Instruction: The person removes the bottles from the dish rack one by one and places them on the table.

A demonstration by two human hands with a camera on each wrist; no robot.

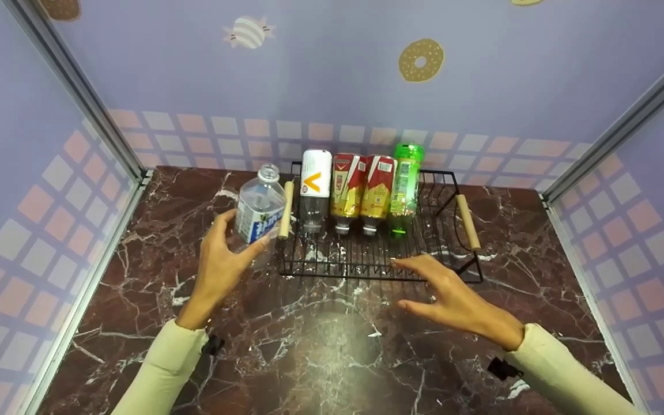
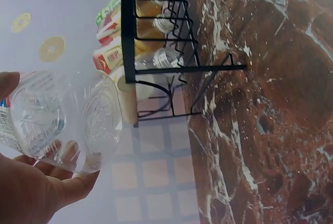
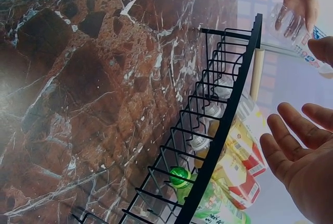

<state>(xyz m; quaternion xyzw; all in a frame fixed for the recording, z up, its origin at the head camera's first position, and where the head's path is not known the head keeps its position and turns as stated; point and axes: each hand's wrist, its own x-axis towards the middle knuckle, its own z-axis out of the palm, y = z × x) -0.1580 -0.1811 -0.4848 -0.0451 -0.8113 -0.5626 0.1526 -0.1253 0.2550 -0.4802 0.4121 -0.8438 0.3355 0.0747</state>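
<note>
My left hand (image 1: 219,268) grips a clear plastic bottle (image 1: 261,199) with a blue and white label, thumb on one side and fingers on the other. It holds the bottle in the air just left of a black wire basket (image 1: 338,277), neck up and overlapping the wooden handle (image 1: 287,210) in the head view. Over the basket's front right rim hangs my right hand (image 1: 459,302), fingers spread and holding nothing. Inside the basket, a white-labelled bottle (image 1: 316,178), two red and yellow bottles (image 1: 347,184) and a green bottle (image 1: 406,181) lean side by side, cap ends low.
Beyond the green bottle, the basket's right end has a second wooden handle (image 1: 468,222). The basket stands on a dark red marbled tabletop (image 1: 332,351). Purple panels (image 1: 332,75) with a checked band enclose the back and both sides.
</note>
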